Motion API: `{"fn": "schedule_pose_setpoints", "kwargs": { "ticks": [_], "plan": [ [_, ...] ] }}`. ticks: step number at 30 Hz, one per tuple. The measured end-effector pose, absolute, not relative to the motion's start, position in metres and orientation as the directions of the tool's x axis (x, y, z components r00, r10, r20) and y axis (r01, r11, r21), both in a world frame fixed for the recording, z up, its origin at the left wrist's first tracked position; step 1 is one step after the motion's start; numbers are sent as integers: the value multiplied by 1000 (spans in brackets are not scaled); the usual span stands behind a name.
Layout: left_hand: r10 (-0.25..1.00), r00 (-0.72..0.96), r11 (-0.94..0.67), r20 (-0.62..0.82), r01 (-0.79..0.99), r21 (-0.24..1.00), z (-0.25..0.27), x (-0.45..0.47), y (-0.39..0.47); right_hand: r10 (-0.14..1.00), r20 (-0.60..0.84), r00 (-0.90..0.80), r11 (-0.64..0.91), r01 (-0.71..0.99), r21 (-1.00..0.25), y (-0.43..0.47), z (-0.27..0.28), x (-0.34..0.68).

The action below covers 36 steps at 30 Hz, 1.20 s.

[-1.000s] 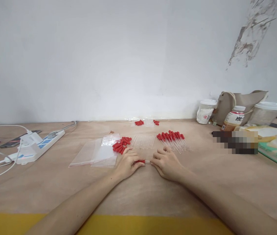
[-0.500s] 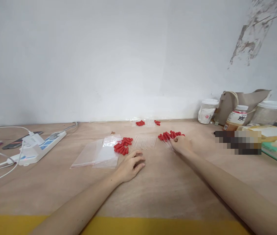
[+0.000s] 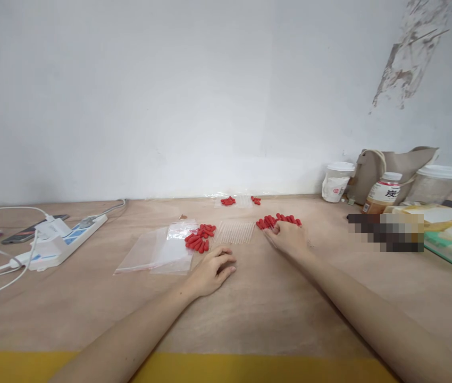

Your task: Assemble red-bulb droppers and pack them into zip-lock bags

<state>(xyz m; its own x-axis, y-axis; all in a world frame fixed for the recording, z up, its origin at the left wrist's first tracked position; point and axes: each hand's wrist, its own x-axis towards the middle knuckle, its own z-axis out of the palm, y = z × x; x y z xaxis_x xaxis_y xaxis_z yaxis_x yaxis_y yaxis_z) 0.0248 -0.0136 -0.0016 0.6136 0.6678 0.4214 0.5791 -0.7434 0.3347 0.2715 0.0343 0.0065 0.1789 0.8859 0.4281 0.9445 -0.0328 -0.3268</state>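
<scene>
Left hand (image 3: 214,272): half-curled, empty, near loose red bulbs (image 3: 201,239).
Right hand (image 3: 287,237): at red-topped droppers (image 3: 266,222); grip hidden, I cannot tell.
Droppers: right of clear tubes (image 3: 234,232); probably light, slick, fragile-stemmed; best held by their soft-looking tops.

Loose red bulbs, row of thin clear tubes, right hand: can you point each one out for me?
Loose red bulbs (image 3: 199,238): head view, near the pile's middle.
Row of thin clear tubes (image 3: 234,233): head view, mid-row.
Right hand (image 3: 290,238): head view, back of the hand.
</scene>
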Motion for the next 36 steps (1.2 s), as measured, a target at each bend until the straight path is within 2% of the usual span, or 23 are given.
{"fn": "schedule_pose_setpoints", "kwargs": {
  "ticks": [3, 5, 9, 14, 22, 36],
  "plan": [
    [667, 611, -741, 427, 604, 293, -1, 26, -15, 907, 404, 114, 21, 949, -315, 37, 5, 252],
    [691, 558, -698, 460, 681, 223, 0, 26, -16, 927, 355, 122, -5, 950, -313, 42, 4, 240],
    [730, 356, -477, 583, 877, 63, 4, 24, -13, 931, 302, 203, -104, 944, -313, 56, 4, 228],
    [726, 218, -265, 652, 964, -27, 3, 17, 2, 944, 244, 224, -149, 945, -292, 66, 5, 227],
    [751, 262, -263, 606, 961, -90, 0, 17, 17, 952, 188, 240, -176, 937, -300, 71, 9, 223],
    [785, 274, -272, 556, 958, -89, 0, 47, 21, 965, 91, 245, -205, 926, -317, 75, 18, 228]
  ]
}}
